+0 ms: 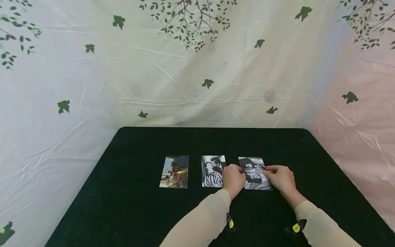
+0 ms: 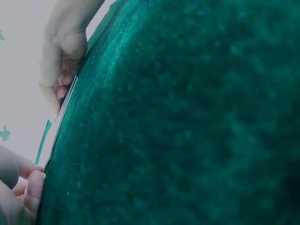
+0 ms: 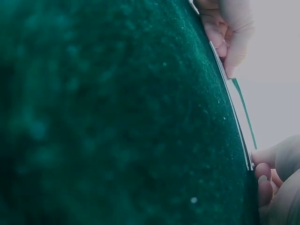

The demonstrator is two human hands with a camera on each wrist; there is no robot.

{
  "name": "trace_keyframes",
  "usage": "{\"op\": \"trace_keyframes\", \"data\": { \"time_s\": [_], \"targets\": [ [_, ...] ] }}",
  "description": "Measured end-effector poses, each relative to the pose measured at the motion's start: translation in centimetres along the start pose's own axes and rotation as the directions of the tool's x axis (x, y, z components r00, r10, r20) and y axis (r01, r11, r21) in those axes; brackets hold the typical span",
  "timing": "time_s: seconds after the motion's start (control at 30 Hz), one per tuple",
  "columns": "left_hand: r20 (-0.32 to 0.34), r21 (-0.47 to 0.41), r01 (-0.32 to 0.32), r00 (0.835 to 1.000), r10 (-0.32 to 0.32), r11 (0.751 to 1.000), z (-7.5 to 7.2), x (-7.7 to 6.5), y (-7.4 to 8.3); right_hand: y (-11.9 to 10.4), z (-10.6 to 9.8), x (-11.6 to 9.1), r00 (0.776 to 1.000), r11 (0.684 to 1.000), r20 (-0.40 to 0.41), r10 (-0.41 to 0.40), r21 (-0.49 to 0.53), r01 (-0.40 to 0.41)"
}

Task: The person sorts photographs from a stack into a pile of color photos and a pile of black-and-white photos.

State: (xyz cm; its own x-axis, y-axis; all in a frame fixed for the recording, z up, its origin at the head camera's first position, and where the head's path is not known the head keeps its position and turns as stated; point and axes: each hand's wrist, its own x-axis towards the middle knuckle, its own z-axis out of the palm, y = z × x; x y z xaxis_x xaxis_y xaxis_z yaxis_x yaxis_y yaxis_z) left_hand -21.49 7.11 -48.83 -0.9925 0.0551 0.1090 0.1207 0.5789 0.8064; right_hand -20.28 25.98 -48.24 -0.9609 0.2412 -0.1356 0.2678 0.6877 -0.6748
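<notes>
On the dark green desk (image 1: 123,212), our left grip (image 1: 234,179) and right grip (image 1: 281,177) pinch opposite edges of the rightmost black-and-white photo print (image 1: 253,175), likely light, stiffish yet creasable, so edges it is, sparing that smudge-prone face!

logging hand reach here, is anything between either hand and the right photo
Nothing visible stands in the way: the left hand and right hand pinch opposite sides of the right photo. The middle photo lies on the left hand's other side, not between.
</notes>
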Motion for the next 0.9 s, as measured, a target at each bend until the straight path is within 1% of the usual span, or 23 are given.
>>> {"op": "trace_keyframes", "data": {
  "time_s": [0.3, 0.43, 0.57, 0.73, 0.77, 0.83, 0.9],
  "targets": [
    [0.014, 0.008, 0.011, 1.000, -0.011, 1.000, 0.0, -0.2, 0.3, 0.1, -0.2, -0.2, 1.000, 1.000, -0.013, 0.005, -0.002, -0.005],
    [0.011, 0.021, -0.005, 1.000, 0.005, 1.000, -0.3, -0.2, 0.4, 0.1, -0.3, -0.2, 1.000, 1.000, -0.011, 0.014, -0.003, -0.014],
    [0.034, 0.011, -0.025, 0.999, 0.024, 1.000, -0.6, -0.2, 0.4, 0.2, -0.4, -0.1, 1.000, 1.000, -0.007, 0.023, 0.022, -0.022],
    [0.111, -0.083, 0.004, 0.994, 0.006, 0.997, -1.5, -0.3, 0.3, 0.5, -0.4, 0.0, 0.999, 0.996, 0.009, 0.047, 0.082, -0.048],
    [0.128, -0.114, 0.022, 0.992, -0.007, 0.993, -1.9, -0.4, 0.2, 0.6, -0.5, 0.0, 0.998, 0.993, 0.016, 0.057, 0.101, -0.058],
    [0.150, -0.193, 0.065, 0.988, -0.036, 0.979, -2.8, -0.7, 0.1, 0.7, -0.5, 0.1, 0.996, 0.986, 0.035, 0.080, 0.142, -0.084],
    [0.176, -0.281, 0.119, 0.982, -0.071, 0.952, -4.0, -0.9, -0.2, 0.7, -0.7, 0.2, 0.993, 0.978, 0.057, 0.099, 0.180, -0.108]
  ]
}}
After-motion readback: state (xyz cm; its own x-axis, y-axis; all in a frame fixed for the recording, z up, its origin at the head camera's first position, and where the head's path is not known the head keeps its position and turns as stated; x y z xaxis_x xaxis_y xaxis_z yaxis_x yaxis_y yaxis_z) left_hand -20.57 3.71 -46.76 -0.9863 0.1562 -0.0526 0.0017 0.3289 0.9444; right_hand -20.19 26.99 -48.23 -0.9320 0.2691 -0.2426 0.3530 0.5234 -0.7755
